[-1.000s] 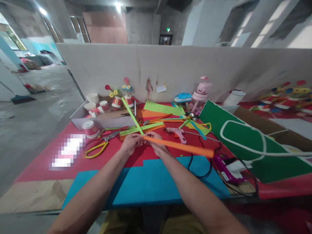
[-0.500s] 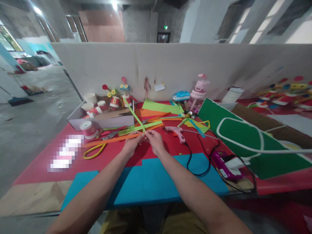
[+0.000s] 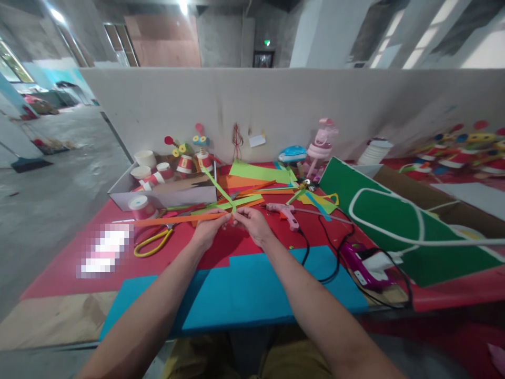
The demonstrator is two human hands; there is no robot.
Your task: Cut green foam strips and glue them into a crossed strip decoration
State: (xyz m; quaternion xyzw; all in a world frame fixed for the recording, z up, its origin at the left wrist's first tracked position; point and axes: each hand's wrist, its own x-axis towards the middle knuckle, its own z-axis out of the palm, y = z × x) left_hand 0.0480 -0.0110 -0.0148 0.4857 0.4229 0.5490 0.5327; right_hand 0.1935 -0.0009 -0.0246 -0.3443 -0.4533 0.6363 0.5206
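Observation:
Close together over the red table cover, my two hands pinch two crossed paper strips. My left hand [image 3: 210, 229] is closed on the orange strip [image 3: 173, 218], which stretches out to the left. My right hand [image 3: 252, 223] is closed at the lower end of the green strip [image 3: 219, 188], which slants up and away to the left. Both strips meet between the fingertips, and the exact fold is too small to make out. Behind the hands lie more green strips [image 3: 248, 201]. A pink glue gun [image 3: 284, 212] rests right of my right hand.
Yellow-handled scissors [image 3: 153, 243] lie at the left. An open box [image 3: 169, 195] holds paper cups. Blue sheets [image 3: 252, 295] cover the front edge. To the right are a purple device [image 3: 365, 268], black cables and a green board [image 3: 374, 221].
The orange strip has swung slightly and now lies flatter toward the left. My left hand has shifted a little, while the green strip stays between the fingertips.

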